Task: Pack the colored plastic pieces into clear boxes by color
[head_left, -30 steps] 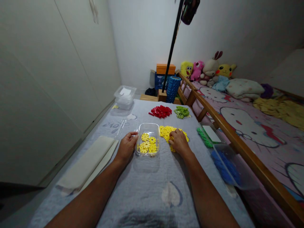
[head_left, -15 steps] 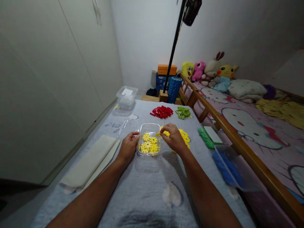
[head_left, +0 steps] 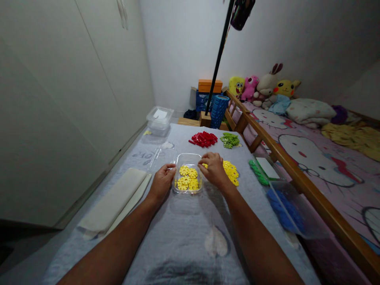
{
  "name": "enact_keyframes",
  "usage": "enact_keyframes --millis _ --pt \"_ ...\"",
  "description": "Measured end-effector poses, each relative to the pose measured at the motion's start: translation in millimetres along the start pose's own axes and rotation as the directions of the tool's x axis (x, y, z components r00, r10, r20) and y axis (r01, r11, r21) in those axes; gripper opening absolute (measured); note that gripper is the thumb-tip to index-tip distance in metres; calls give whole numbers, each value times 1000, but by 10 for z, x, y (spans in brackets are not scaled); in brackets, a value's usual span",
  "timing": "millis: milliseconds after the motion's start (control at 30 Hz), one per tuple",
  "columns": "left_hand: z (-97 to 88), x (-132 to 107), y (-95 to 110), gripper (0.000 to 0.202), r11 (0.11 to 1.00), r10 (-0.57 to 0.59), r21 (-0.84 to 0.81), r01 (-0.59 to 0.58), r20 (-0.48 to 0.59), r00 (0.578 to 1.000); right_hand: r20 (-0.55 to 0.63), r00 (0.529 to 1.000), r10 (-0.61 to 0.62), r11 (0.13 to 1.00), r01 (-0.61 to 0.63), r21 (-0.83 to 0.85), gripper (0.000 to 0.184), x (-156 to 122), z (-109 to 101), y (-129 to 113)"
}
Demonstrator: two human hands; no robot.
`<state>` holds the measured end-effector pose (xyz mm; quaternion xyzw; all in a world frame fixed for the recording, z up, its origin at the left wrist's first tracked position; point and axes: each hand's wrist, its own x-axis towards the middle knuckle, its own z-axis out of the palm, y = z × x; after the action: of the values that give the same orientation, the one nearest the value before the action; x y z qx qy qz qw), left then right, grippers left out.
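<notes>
A clear plastic container (head_left: 187, 157) stands on the cloth-covered table, with several yellow flower-shaped plastic discs (head_left: 184, 181) lying in it. My left hand (head_left: 162, 180) grips its left wall, thumb and fingers at the rim. Over the right rim is my right hand (head_left: 213, 168), its fingers curled together; whatever is between the fingertips, if anything, is hidden. Behind that hand lies a pile of yellow discs (head_left: 231, 171), partly covered by it. The container's clear lid (head_left: 157, 159) appears to lie flat beyond my left hand.
Farther back sit a red pile (head_left: 204, 139) and a light green pile (head_left: 229, 139) of pieces. Stacked clear boxes (head_left: 159, 120) stand at the back left, a folded cloth (head_left: 115, 202) at left. Boxes with green (head_left: 259, 172) and blue pieces (head_left: 285, 209) line the right edge beside the bed rail (head_left: 267, 144).
My right hand held a yellow disc at the container's right rim; that disc no longer shows in its fingers. The hand has shifted slightly and the left hand keeps its grip.
</notes>
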<state>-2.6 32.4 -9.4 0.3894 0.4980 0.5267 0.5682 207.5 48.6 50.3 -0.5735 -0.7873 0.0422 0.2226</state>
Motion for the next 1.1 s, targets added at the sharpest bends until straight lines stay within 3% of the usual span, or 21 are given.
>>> enact_keyframes --millis 200,333,667,767,900,1000,1100 --pt "-4 11 -17 49 1000 4 -2 -4 3 1000 23 978 206 974 -202 -101 18 -187 -158 561" --pt "5 -2 4 48 1000 8 6 -8 -8 1000 26 941 338 919 -325 -223 23 -332 -111 751" --pt "21 -27 35 49 1000 7 11 -7 -21 1000 18 934 358 907 -343 -244 30 -388 124 732" --pt "16 -26 32 49 1000 9 10 -8 -13 1000 4 933 359 921 -353 -163 18 -380 103 766" --pt "17 -26 38 48 1000 8 2 -8 -13 1000 22 940 339 937 -340 77 4 -373 -25 756" --pt "19 -26 40 49 1000 4 6 -4 -20 1000 -68 959 275 939 -253 231 7 -343 -148 627" --pt "13 -19 26 49 1000 -1 7 1 -17 1000 -161 976 148 964 -105 245 10 -283 -234 379"
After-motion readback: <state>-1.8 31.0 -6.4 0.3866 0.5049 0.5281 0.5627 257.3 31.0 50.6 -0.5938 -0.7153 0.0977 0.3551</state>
